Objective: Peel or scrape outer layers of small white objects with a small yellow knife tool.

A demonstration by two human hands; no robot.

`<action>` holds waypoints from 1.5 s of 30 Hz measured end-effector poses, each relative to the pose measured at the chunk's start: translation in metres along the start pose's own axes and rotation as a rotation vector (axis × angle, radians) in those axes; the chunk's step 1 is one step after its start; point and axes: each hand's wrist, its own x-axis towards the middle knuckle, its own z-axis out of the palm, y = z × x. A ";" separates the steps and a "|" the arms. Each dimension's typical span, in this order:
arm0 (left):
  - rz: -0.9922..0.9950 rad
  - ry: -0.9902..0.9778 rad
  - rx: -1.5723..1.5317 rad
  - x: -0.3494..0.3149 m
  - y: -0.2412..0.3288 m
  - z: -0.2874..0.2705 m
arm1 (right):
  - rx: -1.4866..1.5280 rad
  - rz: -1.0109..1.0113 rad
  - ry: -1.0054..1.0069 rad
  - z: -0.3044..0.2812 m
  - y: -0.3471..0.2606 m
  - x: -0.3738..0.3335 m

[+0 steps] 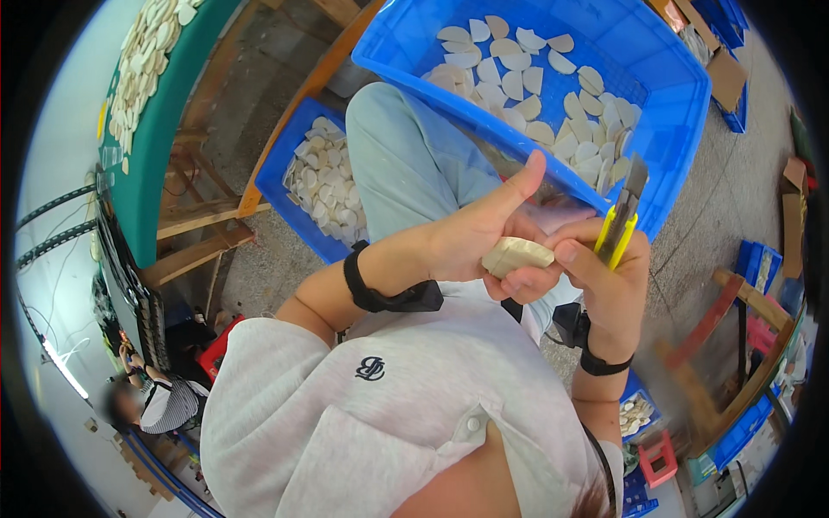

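Observation:
A cream half-round piece [516, 255], thick and with a curved edge, sits in the fingers of my left hand [471, 231]. That hand's thumb points up, away from the piece. My right hand [611, 274] grips a yellow utility knife [623, 231] with its grey blade end pointing up. The thumb and index finger of my right hand are close to the piece's right end; whether they press on it I cannot tell. Just beyond both hands, a large blue bin [686, 112] holds many similar flat cream pieces [515, 62].
A smaller blue bin [275, 155] full of cream pieces [326, 186] stands left of my leg. More pieces [147, 60] lie on a green table [177, 104] at far left. A wooden frame [734, 380] and blue crates are at right. Another person [168, 406] is at lower left.

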 end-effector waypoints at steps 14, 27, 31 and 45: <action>0.321 0.234 0.410 -0.001 -0.002 0.006 | -0.113 -0.235 0.361 0.001 0.015 0.002; 0.467 0.509 0.520 -0.015 0.002 0.012 | -1.021 -0.528 0.262 0.000 0.006 -0.016; 0.546 0.548 0.609 -0.013 -0.002 0.007 | -1.026 -0.543 0.253 0.000 0.006 -0.016; 0.653 0.622 0.841 -0.014 -0.003 0.004 | -1.129 -0.556 0.249 0.001 0.005 -0.016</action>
